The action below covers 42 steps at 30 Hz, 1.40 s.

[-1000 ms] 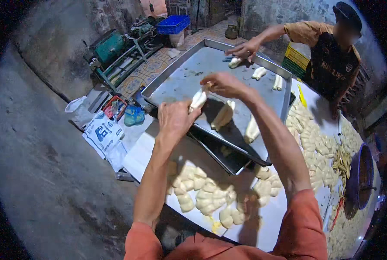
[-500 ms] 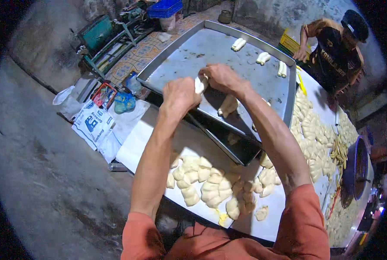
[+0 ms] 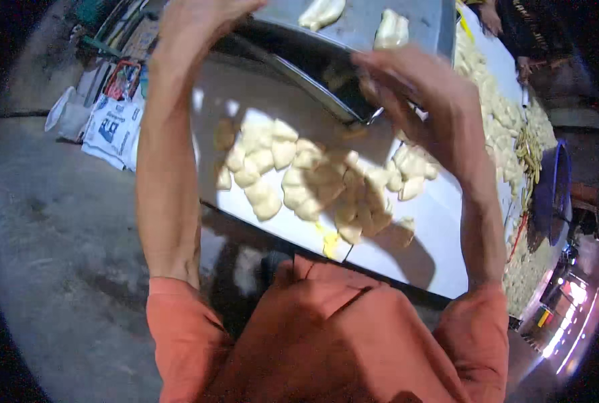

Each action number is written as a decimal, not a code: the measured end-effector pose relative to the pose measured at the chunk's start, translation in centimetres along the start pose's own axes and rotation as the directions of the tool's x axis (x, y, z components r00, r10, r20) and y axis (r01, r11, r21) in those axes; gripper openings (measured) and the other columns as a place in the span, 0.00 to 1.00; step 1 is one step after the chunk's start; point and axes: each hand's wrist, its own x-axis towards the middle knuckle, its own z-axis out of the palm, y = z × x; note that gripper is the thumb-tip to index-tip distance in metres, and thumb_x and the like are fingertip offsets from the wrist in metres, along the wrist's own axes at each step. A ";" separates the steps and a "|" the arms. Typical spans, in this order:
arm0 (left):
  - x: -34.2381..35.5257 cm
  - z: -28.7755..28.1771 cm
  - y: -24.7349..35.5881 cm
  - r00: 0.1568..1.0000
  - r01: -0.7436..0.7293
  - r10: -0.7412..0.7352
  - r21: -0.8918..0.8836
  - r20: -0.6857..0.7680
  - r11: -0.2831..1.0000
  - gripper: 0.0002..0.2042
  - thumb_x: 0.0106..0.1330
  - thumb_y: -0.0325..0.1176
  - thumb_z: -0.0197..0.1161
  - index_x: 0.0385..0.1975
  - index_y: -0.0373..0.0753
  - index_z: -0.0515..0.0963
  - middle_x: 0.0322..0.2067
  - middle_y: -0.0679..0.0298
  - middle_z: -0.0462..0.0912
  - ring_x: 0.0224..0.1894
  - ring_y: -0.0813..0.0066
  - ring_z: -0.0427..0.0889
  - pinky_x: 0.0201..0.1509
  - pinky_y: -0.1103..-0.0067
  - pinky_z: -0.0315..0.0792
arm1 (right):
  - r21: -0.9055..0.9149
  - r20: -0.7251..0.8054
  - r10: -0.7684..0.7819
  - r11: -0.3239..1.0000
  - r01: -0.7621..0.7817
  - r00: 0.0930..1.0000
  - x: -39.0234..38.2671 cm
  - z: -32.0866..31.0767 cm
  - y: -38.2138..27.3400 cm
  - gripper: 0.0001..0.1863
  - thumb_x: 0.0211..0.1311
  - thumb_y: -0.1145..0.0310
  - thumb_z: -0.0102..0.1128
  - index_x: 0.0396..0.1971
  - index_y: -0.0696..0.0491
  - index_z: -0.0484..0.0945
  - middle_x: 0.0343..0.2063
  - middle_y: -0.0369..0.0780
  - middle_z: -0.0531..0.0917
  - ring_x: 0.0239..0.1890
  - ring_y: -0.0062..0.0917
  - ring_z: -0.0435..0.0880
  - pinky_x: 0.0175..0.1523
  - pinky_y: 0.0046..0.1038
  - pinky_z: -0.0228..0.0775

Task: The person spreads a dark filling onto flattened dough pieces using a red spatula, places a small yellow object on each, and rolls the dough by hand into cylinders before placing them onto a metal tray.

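The left hand (image 3: 209, 17) is at the upper border of the view, beside the near left part of the metal tray (image 3: 427, 23). It is partly cut and blurred, so I cannot tell whether its fingers are apart or together. The right hand (image 3: 430, 87) is above the near edge of the tray, with its fingers (image 3: 368, 60) loosely bent and a little apart. Just beside them lies one shaped dough roll (image 3: 392, 30) in the tray; a second roll (image 3: 323, 12) lies more to the left, near the same edge. Below, the corner of a dark lower tray (image 3: 316, 86) points toward the dough pieces (image 3: 303, 191), which lie closely together on the white surface (image 3: 443, 235). Between these pieces and the front edge there is only a narrow free strip; it becomes wider toward the right forearm (image 3: 482, 215).
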 end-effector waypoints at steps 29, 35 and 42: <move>-33.0 10.4 6.1 0.959 0.254 -0.277 -0.629 0.063 0.734 0.25 0.70 0.33 0.67 0.66 0.35 0.74 0.65 0.52 0.76 0.65 0.63 0.74 0.68 0.68 0.69 | -0.147 0.245 0.753 0.651 -0.745 0.610 -40.1 -0.6 -9.0 0.52 0.63 0.33 0.55 0.72 0.61 0.60 0.75 0.51 0.59 0.79 0.42 0.52 0.79 0.57 0.36; -31.3 7.8 14.4 0.981 -0.066 0.150 -0.525 0.119 0.849 0.24 0.70 0.29 0.67 0.65 0.34 0.75 0.62 0.53 0.80 0.65 0.62 0.76 0.68 0.68 0.68 | -0.211 0.110 0.799 0.600 -0.772 0.591 -43.8 -1.2 -6.0 0.49 0.67 0.33 0.51 0.75 0.56 0.57 0.76 0.46 0.59 0.79 0.35 0.53 0.79 0.58 0.37; -33.6 10.0 20.0 0.967 0.015 0.111 -0.492 0.227 0.870 0.25 0.69 0.35 0.69 0.63 0.31 0.76 0.57 0.50 0.83 0.60 0.61 0.80 0.64 0.68 0.72 | -0.231 -0.097 0.949 0.273 -0.934 0.301 -49.8 -3.6 -5.9 0.53 0.66 0.33 0.53 0.75 0.62 0.54 0.77 0.50 0.54 0.80 0.42 0.49 0.77 0.65 0.32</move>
